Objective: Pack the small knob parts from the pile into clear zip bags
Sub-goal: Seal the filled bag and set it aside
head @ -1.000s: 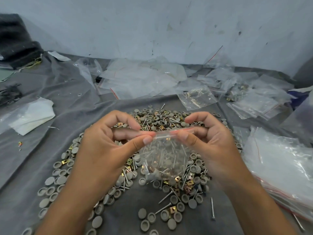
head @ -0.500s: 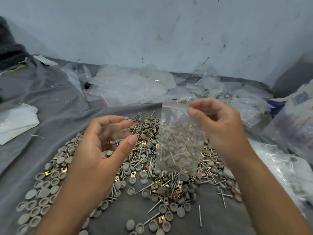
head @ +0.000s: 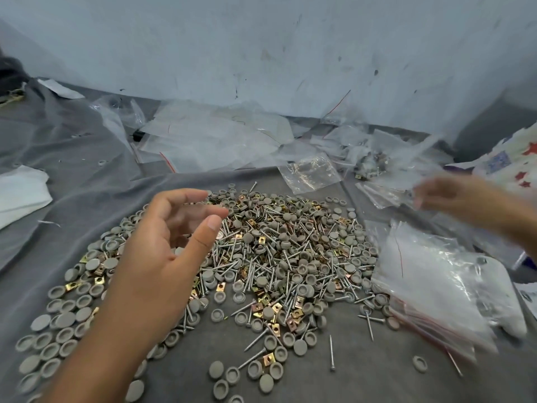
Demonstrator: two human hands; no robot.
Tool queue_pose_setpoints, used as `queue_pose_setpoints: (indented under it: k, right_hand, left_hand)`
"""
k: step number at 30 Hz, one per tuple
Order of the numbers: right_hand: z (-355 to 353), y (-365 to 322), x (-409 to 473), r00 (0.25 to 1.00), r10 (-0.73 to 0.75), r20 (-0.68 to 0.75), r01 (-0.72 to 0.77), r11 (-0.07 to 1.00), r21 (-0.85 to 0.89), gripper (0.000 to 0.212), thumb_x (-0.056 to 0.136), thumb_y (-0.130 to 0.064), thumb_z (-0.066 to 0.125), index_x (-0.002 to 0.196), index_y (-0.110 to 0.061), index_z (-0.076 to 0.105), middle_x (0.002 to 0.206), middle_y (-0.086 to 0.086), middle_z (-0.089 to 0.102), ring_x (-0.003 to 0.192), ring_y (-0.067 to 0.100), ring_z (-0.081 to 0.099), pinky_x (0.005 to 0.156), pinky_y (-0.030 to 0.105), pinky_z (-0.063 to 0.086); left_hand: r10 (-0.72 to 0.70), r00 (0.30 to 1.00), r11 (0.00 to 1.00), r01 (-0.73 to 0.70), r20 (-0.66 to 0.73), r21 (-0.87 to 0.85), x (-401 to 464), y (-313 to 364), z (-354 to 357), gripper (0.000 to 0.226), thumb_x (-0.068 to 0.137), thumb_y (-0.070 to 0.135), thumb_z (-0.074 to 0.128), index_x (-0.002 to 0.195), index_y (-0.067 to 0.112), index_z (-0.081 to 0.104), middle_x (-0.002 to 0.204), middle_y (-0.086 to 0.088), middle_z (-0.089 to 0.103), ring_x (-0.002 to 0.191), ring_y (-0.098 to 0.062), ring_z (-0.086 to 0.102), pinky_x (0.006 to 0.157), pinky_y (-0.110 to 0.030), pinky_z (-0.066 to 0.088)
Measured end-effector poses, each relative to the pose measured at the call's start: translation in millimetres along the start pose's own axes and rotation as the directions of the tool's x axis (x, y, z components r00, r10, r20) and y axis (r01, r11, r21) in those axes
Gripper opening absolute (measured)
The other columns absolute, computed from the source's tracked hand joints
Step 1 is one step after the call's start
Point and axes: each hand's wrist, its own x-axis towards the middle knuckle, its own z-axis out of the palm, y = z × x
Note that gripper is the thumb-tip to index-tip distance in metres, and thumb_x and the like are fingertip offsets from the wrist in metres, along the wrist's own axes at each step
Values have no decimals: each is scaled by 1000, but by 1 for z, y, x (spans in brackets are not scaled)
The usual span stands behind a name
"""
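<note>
lying mid-cloth, the pile of knob parts (head: 279,257) mixes grey caps, screws and brass clips. left hand (head: 162,257) hovers above, fingers relaxed, empty. right hand (head: 459,199), blurred, grip unclear, reaches among filled zip bags (head: 374,161); empty bags (head: 430,280) stack by the right edge.

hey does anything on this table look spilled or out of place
Nothing looks damaged. A few screws and one grey cap lie loose on the cloth, apart from the main pile, toward the near edge. The empty bags behind are strewn untidily.
</note>
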Motion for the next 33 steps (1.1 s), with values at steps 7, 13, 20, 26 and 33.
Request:
queue_pose_setpoints:
  k: [7,13,20,26,33]
  right_hand:
    - [83,47,-93,990,67,122,-28,953,-301,57,81,-52,79,129,-52,49,137,-14,59,118,9,57,101,29,46]
    - [61,39,-92,989,3,-149,-33,980,-196,39,78,-25,86,81,-57,64,71,-30,68,68,-4,64,63,31,47]
    - [36,4,-87,998,16,-66,-19,999,-46,41,49,-76,76,80,-51,64,57,-22,64,55,-2,60,50,30,44]
    - [31,59,-74,979,76,-191,-77,997,2,62,63,-96,60,95,-43,71,61,-8,66,49,10,62,47,25,48]
    - [25,-33,-91,922,-331,-200,326,944,-57,33,92,-77,48,108,-54,67,91,-28,71,74,-3,69,52,12,51]
  left_hand:
    - [-13,999,999,12,33,35,-4,4,5,36,86,64,56,118,47,52,113,18,72,104,-10,69,88,-54,54]
    - [-36,997,996,31,64,81,-6,1,8,32,88,60,56,117,49,51,111,22,72,107,-4,67,92,-49,52]
    - [-73,990,995,64,121,80,-5,-1,8,30,92,54,58,119,46,51,110,24,71,104,2,66,86,-34,51]
    - [-87,986,989,69,142,130,-6,1,7,34,89,54,56,122,47,49,109,29,69,105,9,63,82,-27,47]
    - [-41,988,994,25,146,105,-7,7,14,27,91,54,58,116,44,58,111,26,69,105,4,64,83,-30,52]
